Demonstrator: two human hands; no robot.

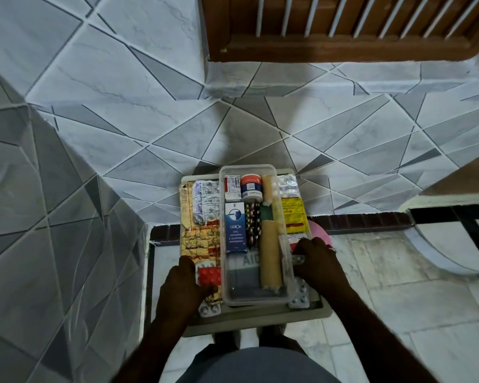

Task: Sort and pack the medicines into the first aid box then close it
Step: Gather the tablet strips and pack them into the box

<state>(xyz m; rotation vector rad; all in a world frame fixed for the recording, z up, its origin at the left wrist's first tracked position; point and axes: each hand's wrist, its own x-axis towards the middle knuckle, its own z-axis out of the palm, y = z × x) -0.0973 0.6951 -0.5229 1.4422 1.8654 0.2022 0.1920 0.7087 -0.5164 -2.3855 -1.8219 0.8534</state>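
— Left hand [183, 280]?
— Fingers curled over the left edge of the beige plastic first aid box [257, 316], beside the red blister pack [209, 275].
— Right hand [318, 261]?
— Gripping the right edge, against the clear plastic tray [246, 286].
— Handling?
— Rigid, probably light, with loose slippery strips inside; best held level by both side edges.

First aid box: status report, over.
Left hand on blister packs beside clear tray, grip unclear. Right hand grips clear tray's right rim. First aid box packed, open, no lid seen. Nothing in the way.
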